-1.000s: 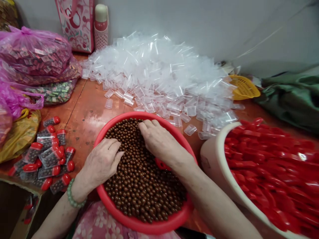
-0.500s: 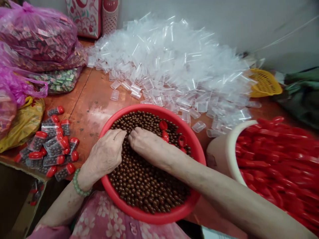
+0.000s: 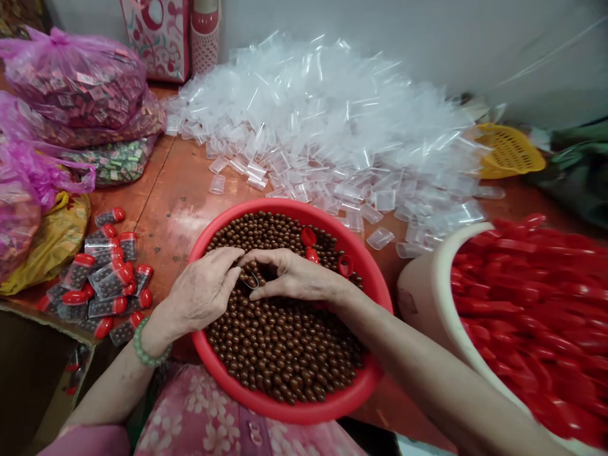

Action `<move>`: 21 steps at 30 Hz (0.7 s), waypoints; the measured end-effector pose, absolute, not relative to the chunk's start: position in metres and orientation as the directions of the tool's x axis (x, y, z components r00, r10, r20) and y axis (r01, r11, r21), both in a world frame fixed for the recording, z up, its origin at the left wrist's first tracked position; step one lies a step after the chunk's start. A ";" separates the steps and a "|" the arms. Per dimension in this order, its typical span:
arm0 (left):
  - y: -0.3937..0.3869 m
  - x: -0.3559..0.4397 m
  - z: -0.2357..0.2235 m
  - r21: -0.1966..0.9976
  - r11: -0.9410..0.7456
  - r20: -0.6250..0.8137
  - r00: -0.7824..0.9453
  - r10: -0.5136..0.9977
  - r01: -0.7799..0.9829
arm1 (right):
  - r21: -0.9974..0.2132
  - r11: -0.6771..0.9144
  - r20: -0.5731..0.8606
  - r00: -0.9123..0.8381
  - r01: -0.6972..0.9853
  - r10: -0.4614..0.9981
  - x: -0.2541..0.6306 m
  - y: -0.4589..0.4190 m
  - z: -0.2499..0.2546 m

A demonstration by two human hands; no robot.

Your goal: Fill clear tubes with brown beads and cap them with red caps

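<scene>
A red basin point(image 3: 266, 400) full of small brown balls point(image 3: 280, 335) sits in front of me. Both hands meet over the balls near the basin's middle. My left hand point(image 3: 202, 291) is curled, its fingers closed on a small clear container point(image 3: 250, 279) lying among the balls. My right hand point(image 3: 292, 275) pinches the same container from the other side. A few red caps point(image 3: 308, 237) lie on the balls behind my right hand.
A big heap of clear empty containers point(image 3: 323, 126) covers the table behind the basin. Filled, red-capped containers point(image 3: 102, 278) lie at the left. A white tub of red caps point(image 3: 532, 285) stands at the right. Pink bags point(image 3: 71, 82) and a yellow basket point(image 3: 508, 152) sit further off.
My right hand drew back from the far side of the basin to meet my left hand; both now close on a clear container. Red caps were uncovered.
</scene>
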State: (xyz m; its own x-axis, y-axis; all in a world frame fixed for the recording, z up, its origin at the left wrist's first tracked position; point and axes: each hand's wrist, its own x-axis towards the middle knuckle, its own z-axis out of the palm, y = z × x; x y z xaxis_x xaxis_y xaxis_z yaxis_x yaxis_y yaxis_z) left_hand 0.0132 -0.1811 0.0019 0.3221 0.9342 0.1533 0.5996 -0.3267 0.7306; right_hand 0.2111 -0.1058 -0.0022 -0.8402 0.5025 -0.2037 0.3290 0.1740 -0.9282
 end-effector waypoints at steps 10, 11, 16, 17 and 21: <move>-0.173 0.028 0.006 0.997 0.024 -0.051 0.429 0.902 0.068 | -0.993 0.044 -0.063 -0.812 0.109 0.581 0.224 -0.109 0.010; -0.172 0.030 0.006 0.997 0.067 -0.080 0.433 0.898 0.044 | -0.994 0.031 -0.068 -0.806 0.107 0.588 0.225 -0.110 0.009; -0.169 0.030 0.005 0.977 0.213 -0.199 0.453 0.869 0.020 | -0.987 0.077 -0.063 -0.782 0.141 0.620 0.226 -0.115 0.013; -0.169 0.029 0.005 0.974 0.225 -0.212 0.451 0.867 0.024 | -0.984 0.103 -0.047 -0.769 0.146 0.638 0.226 -0.115 0.014; -0.168 0.027 0.002 0.962 0.272 -0.241 0.467 0.851 0.001 | -0.969 0.191 0.005 -0.757 0.158 0.653 0.225 -0.115 0.018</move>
State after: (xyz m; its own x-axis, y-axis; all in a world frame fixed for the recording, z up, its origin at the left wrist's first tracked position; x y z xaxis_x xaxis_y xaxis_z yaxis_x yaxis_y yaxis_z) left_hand 0.0273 -0.1678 0.0019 0.4673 0.8507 -0.2406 0.0010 0.2716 0.9624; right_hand 0.2246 -0.1148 0.0181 -0.7571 0.6533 0.0051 0.1579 0.1906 -0.9689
